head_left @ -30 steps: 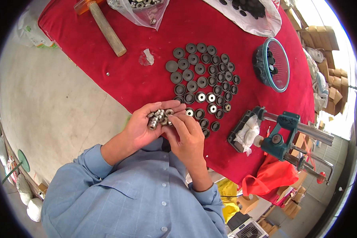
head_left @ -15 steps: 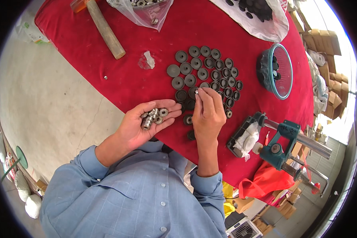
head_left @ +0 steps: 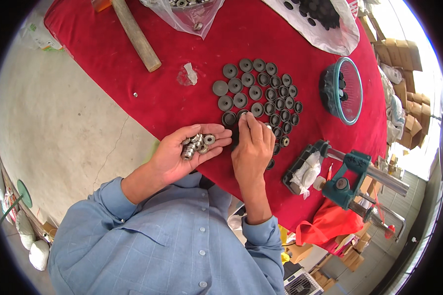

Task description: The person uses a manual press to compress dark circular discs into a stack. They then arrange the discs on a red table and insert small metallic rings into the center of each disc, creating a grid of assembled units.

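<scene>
My left hand (head_left: 174,156) is turned palm up with its fingers half curled, cradling several small shiny ball bearings (head_left: 197,145). My right hand (head_left: 253,152) is palm down with fingers together, their tips at a dark round cap (head_left: 242,114) close to my left fingertips. Whatever is under those tips is hidden. Many dark grey round caps (head_left: 240,100) of different sizes lie in loose rows past and beside my right hand. A bearing sits in one small cap (head_left: 284,141) to its right.
On the red cloth (head_left: 182,103) lie a wooden-handled hammer (head_left: 138,37), a bag of bearings (head_left: 194,17) and a crumpled scrap (head_left: 190,73). A white sack of black discs (head_left: 347,39) and a teal-rimmed basket (head_left: 362,93) are at right. A green hand press (head_left: 352,172) stands nearer.
My right fingertips have gone down into a cap; the small metal piece seen at them before is now hidden. My left hand still holds the bearings. The whole view has shifted slightly.
</scene>
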`<action>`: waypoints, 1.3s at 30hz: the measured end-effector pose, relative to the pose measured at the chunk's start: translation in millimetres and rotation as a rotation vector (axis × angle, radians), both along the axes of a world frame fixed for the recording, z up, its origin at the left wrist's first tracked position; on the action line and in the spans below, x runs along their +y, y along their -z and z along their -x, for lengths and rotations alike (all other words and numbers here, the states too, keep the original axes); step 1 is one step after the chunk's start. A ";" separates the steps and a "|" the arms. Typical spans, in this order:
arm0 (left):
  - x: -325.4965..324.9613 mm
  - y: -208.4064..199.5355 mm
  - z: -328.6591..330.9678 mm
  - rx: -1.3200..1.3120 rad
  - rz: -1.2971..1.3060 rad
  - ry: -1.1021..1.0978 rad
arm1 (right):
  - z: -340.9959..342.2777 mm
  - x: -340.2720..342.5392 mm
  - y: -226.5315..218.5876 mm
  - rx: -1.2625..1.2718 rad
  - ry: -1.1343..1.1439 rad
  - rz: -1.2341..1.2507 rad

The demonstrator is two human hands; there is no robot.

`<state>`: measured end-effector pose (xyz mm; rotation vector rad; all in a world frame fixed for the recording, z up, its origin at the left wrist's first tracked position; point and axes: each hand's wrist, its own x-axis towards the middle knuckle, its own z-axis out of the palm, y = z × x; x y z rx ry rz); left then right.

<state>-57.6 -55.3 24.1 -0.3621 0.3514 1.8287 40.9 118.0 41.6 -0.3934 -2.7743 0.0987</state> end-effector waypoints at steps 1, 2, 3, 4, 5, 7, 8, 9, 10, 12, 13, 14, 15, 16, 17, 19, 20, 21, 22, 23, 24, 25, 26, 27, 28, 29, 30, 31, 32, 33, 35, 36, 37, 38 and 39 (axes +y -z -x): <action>-0.2 0.7 0.3 0.007 -0.006 -0.004 | 1.9 2.4 -3.2 -0.010 -0.008 0.025; 0.1 -1.3 0.9 0.007 0.001 0.000 | 1.1 5.2 -6.1 0.017 0.015 0.082; 1.8 -5.0 1.5 0.006 0.007 0.004 | -0.1 8.7 -9.0 0.044 0.037 0.139; 2.5 -7.1 2.0 0.004 0.021 0.004 | 1.2 9.7 -10.2 0.069 0.054 0.203; 2.8 -7.7 2.1 -0.012 0.012 -0.005 | 1.2 5.2 -14.8 0.094 0.027 0.307; 4.0 -7.8 0.9 -0.048 -0.011 -0.011 | -4.7 -11.1 -29.5 0.141 -0.017 0.509; 2.9 -3.7 -0.4 -0.042 -0.015 -0.015 | -7.0 -16.8 -30.1 0.119 -0.085 0.486; 0.3 3.5 -1.9 -0.036 -0.019 -0.018 | -6.2 -21.6 -30.8 0.086 -0.146 0.454; 0.5 4.9 -1.7 -0.031 -0.024 -0.022 | -4.9 -25.4 -31.8 0.051 -0.206 0.421; 0.5 -0.6 -1.8 0.028 0.014 0.007 | -5.2 -26.6 -24.7 0.036 -0.303 0.335; 0.5 -3.3 -1.3 0.056 0.035 0.019 | -6.5 -26.6 -20.9 0.046 -0.309 0.332; 1.2 -3.3 -0.9 0.050 0.029 0.027 | -7.5 -26.5 -18.2 0.056 -0.315 0.328; 2.0 -2.9 -0.4 0.044 0.023 0.035 | -8.0 -25.6 -17.0 0.066 -0.322 0.325; 2.4 -2.0 0.4 0.038 0.019 0.042 | -7.3 -24.6 -18.0 0.059 -0.327 0.316; 1.7 -0.7 0.8 0.032 0.022 0.048 | -5.8 -23.4 -20.4 0.053 -0.332 0.306; -0.2 1.6 0.5 0.017 0.028 0.058 | -3.9 -17.8 -20.9 0.091 -0.288 0.321; 0.8 0.4 1.0 0.012 0.017 0.060 | -2.6 -10.8 -20.2 0.135 -0.238 0.344; 2.0 -2.7 2.2 0.008 0.007 0.062 | -0.9 -2.2 -19.2 0.179 -0.188 0.367; 2.2 -4.4 2.6 0.003 0.000 0.062 | 1.3 9.9 -13.9 0.212 -0.085 0.330; 2.2 -5.3 2.8 0.023 0.000 0.073 | 4.3 21.2 -12.2 0.225 0.027 0.302; 2.1 -6.0 2.9 0.043 -0.001 0.083 | 6.6 33.7 -7.2 0.218 0.075 0.289; 2.5 -6.4 3.6 0.066 -0.003 0.094 | 8.8 43.4 -2.1 0.213 0.122 0.274; 2.5 -7.2 4.2 0.069 0.000 0.101 | 10.6 47.9 0.3 0.207 0.126 0.269; 2.3 -8.1 4.6 0.071 0.003 0.109 | 12.2 51.1 2.2 0.201 0.131 0.264; 1.7 -7.8 4.4 0.073 0.009 0.114 | 13.2 52.2 4.3 0.193 0.133 0.262; 1.4 -7.0 4.3 0.071 0.007 0.110 | 14.1 51.9 5.6 0.188 0.109 0.247; 1.1 -6.2 4.3 0.067 0.006 0.106 | 15.1 50.8 6.6 0.184 0.085 0.233; 1.0 -5.8 4.5 0.064 0.002 0.101 | 16.2 50.2 7.0 0.179 0.061 0.216; 1.1 -5.6 4.4 0.064 0.000 0.101 | 15.8 49.3 7.8 0.174 0.063 0.219; 1.2 -5.6 4.0 0.064 -0.003 0.101 | 13.9 47.9 8.5 0.169 0.065 0.223; 1.2 -5.6 3.9 0.070 -0.011 0.101 | 10.7 43.7 7.6 0.156 0.081 0.236; 0.9 -4.9 4.0 0.076 -0.014 0.100 | 10.0 40.3 6.8 0.147 0.094 0.247; 1.0 -4.7 3.9 0.082 -0.019 0.097 | 9.3 38.5 5.8 0.138 0.105 0.257; 1.0 -4.9 3.8 0.082 -0.020 0.097 | 7.8 38.0 6.3 0.140 0.083 0.215; 1.2 -5.1 3.6 0.081 -0.022 0.098 | 6.0 37.7 8.0 0.142 0.061 0.173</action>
